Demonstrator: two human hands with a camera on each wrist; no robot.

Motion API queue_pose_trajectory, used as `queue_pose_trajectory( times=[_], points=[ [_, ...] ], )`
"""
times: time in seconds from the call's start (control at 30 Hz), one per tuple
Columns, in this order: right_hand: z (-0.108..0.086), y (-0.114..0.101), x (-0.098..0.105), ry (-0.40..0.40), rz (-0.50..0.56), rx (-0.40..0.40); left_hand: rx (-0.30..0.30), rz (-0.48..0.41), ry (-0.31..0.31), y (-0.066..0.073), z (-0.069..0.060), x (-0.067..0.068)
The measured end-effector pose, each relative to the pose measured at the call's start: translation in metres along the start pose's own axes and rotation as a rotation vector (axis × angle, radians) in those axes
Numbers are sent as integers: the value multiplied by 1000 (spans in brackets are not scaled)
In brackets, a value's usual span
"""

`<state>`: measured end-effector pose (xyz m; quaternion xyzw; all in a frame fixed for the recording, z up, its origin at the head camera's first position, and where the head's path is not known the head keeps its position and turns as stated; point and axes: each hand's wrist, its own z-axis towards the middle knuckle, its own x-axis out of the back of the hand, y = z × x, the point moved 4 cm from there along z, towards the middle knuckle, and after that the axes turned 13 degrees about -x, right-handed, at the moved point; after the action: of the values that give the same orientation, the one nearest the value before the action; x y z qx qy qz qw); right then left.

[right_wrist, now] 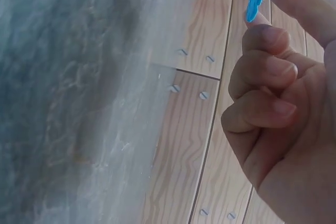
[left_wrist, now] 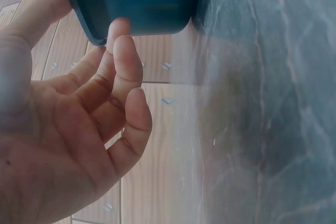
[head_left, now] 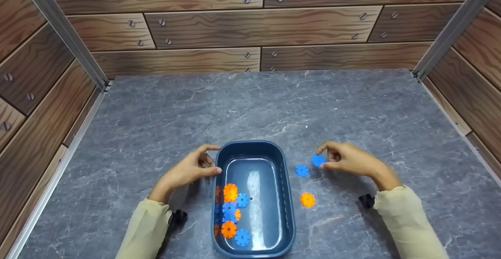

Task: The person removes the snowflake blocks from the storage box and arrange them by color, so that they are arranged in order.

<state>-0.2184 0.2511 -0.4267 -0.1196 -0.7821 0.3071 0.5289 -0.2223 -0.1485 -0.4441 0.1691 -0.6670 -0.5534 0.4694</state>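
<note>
Outside tray rim, disc (pinched)

Hand touching blue tray, marbled surface

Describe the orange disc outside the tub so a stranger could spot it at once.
On the grey table stands a dark blue tub. Right of it in the head view lies a notched disc. Unlike the two blue discs outside the tub, it is orange.
</note>
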Motion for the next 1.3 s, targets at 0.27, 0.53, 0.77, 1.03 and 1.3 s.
queue_pose_trajectory(
  times=[0.27,0.53,0.77,1.03,1.3],
  points=[
    [-2,7,-5,-21,-45,-2,2,5,-7,2,0,0],
    [-1,12,-8,-33,-61,1,-4,12,-3,2,1,0],
    [0,14,-12,-45,-89,-22,4,25,4,0,0,0],
    [2,14,-14,-63,-121,-67,0,13,4,0,0,0],
    [4,14,-13,-50,-158,-58,5,4,-10,0,1,0]
  ],
)
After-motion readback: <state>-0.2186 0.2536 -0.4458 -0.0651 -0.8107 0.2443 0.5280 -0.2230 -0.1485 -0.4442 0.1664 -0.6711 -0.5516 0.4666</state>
